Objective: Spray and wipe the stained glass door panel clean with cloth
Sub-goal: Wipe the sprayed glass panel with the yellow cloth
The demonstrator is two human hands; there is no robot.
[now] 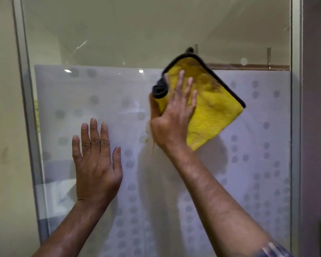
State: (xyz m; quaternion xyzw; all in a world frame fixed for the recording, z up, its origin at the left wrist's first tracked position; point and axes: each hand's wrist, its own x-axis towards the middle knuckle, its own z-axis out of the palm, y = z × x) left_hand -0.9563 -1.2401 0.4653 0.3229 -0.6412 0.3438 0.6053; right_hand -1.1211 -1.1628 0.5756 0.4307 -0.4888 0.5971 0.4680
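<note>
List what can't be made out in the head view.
Head view only:
1. Glass door under the cloth and right hand: covered, any stain there hidden.
2. Right thumb's grip on the cloth: motion blur; unclear whether it hooks the edge.
3. Door's lower part: cut off by the bottom edge.
4. Spray bottle: not in view.

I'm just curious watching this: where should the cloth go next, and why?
Probably down and to the left: the right hand presses the cloth flat on the glass, yet a yellowish streak runs beside that wrist, unwiped.
</note>
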